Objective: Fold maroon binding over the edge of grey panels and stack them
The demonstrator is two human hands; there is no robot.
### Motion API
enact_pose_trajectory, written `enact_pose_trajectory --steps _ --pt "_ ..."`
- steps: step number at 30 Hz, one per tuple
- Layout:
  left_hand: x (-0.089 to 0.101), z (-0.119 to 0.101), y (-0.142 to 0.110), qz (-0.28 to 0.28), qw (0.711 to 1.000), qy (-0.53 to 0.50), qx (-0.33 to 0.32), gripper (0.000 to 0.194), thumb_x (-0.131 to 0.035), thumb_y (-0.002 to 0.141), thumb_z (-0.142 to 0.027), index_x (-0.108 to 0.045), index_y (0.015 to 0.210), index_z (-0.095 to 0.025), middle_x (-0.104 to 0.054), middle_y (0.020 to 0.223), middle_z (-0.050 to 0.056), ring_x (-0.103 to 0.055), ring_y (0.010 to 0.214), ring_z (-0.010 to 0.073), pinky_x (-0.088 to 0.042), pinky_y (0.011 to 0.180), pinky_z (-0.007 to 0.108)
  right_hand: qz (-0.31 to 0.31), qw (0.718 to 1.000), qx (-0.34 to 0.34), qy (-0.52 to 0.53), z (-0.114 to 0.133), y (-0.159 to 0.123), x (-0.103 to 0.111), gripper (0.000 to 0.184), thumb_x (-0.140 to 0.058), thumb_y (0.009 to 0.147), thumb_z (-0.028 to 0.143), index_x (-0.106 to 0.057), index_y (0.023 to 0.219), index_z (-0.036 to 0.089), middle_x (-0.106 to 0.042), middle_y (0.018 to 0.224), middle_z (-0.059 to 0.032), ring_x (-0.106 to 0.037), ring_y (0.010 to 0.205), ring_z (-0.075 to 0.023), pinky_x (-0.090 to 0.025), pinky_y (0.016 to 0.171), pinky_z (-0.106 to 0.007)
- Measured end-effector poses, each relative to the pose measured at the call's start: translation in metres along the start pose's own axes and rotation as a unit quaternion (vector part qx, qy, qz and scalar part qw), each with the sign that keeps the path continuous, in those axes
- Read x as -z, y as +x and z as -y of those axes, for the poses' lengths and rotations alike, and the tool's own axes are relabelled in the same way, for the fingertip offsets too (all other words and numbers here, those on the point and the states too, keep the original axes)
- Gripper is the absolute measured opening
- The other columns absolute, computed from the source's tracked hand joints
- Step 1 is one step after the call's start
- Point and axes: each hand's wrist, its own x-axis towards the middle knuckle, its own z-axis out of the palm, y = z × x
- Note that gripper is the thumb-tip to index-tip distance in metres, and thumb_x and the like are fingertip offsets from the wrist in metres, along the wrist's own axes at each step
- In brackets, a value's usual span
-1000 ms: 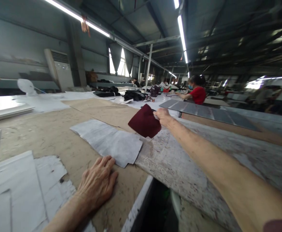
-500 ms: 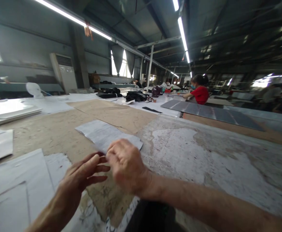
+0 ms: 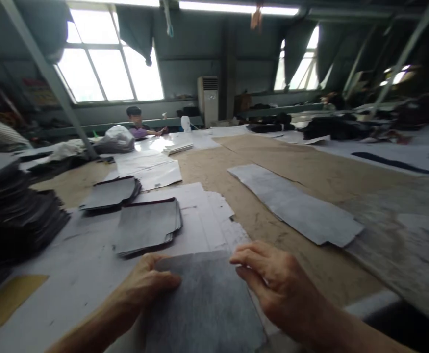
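A grey cut fabric piece (image 3: pixel 203 299) is held low in front of me. My left hand (image 3: pixel 151 279) grips its left edge, the thumb lying on top and the fingers underneath. At its upper right corner, my right hand (image 3: pixel 273 279) has thumb and fingers pinched together on the edge. Beyond them lies a neat stack of grey pieces with dark edges (image 3: pixel 150 225), and a second similar stack (image 3: pixel 111 192) sits behind it. A long pale grey piece (image 3: pixel 295 203) rests flat on brown paper to the right.
A tall pile of dark pieces (image 3: pixel 23 206) stands at the left, with a yellowish scrap (image 3: pixel 12 299) in front. White sheets (image 3: pixel 151 169) and brown paper (image 3: pixel 207 171) cover the table. Dark cloth bundles (image 3: pixel 332 128) lie farther back. A person (image 3: pixel 140 128) is across the table.
My view has swung left, bringing the stacks into sight. My hands, close together near the long pale piece before, are now apart and holding a grey fabric piece.
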Motion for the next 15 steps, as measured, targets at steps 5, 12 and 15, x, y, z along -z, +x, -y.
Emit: enact_pose_trajectory --steps 5,12,15 --pt "0.030 0.007 0.003 0.054 0.991 0.122 -0.032 0.028 -0.061 0.057 -0.030 -0.063 0.079 -0.013 -0.060 0.065 0.002 -0.055 0.061 0.0156 -0.041 0.056 0.025 0.077 0.995 0.004 -0.068 -0.006 0.021 -0.029 0.024 -0.058 0.073 0.009 -0.063 0.096 0.016 -0.065 0.094 -0.0045 -0.056 0.090 -0.0191 -0.045 0.080 -0.032" --pt "0.034 -0.006 0.023 0.014 0.957 0.256 -0.133 0.024 -0.062 0.056 -0.023 -0.067 0.078 -0.016 -0.055 0.059 -0.002 -0.048 0.058 0.0138 -0.031 0.052 0.024 0.252 0.959 0.022 -0.128 -0.006 0.065 -0.057 0.035 -0.066 0.068 0.014 -0.065 0.102 0.012 -0.066 0.095 -0.0091 -0.055 0.093 -0.0248 -0.043 0.082 -0.037" --pt "0.027 -0.004 0.031 0.005 0.940 0.292 -0.174 0.022 -0.060 0.057 -0.016 -0.068 0.078 -0.018 -0.057 0.061 -0.002 -0.050 0.060 0.0141 -0.033 0.053 0.024 0.287 0.948 0.020 -0.133 -0.010 0.073 -0.055 0.029 -0.067 0.066 0.013 -0.068 0.095 0.014 -0.066 0.089 -0.0085 -0.057 0.087 -0.0249 -0.042 0.077 -0.038"
